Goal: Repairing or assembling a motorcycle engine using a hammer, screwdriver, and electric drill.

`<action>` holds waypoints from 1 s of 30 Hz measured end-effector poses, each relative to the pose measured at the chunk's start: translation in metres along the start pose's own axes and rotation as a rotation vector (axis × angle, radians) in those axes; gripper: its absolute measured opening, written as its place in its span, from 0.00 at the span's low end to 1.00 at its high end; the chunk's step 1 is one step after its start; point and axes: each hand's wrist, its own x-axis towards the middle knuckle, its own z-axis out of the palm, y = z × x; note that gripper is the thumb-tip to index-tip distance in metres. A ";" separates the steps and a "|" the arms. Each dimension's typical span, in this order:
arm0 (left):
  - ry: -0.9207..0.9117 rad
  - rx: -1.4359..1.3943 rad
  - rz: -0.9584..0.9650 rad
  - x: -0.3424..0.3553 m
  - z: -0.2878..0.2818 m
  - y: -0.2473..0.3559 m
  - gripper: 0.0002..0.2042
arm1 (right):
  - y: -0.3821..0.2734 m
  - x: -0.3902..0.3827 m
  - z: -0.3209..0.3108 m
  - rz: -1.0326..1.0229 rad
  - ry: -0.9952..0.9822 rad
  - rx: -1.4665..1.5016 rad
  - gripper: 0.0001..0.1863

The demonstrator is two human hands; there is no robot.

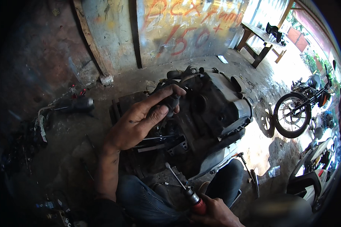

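Raised over the engine, my left hand [134, 123] is closed, with thumb and fingers pinching a small dark, rounded part [172, 105]. Whether that part is loose or still joined to the engine I cannot tell. The big dark engine [216, 102], with its grey metal casing, sits on the floor in front of my knees. Low in the picture, my right hand [214, 212] is wrapped round the red grip of a driver tool [198, 206]. A long thin metal shaft runs from the tool up and left, ending in a socket-like tip near the engine's front edge.
Tools and a spring-like part [242, 159] lie on the floor right of my knee. A motorcycle [293, 113] stands at the right, near a partly stripped pale body [310, 174]. A dark cylinder [79, 104] lies at the left. A wooden bench [259, 36] stands far right.
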 end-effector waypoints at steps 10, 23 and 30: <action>0.005 0.113 -0.108 0.001 0.007 0.011 0.24 | 0.087 -0.013 0.004 -0.220 -0.282 0.294 0.38; 0.068 0.006 -0.179 0.005 0.012 0.015 0.21 | 0.210 0.037 0.044 0.035 -1.050 1.196 0.55; 0.068 0.032 -0.215 0.004 0.010 0.017 0.22 | 0.150 0.034 0.026 -0.071 -0.654 1.100 0.54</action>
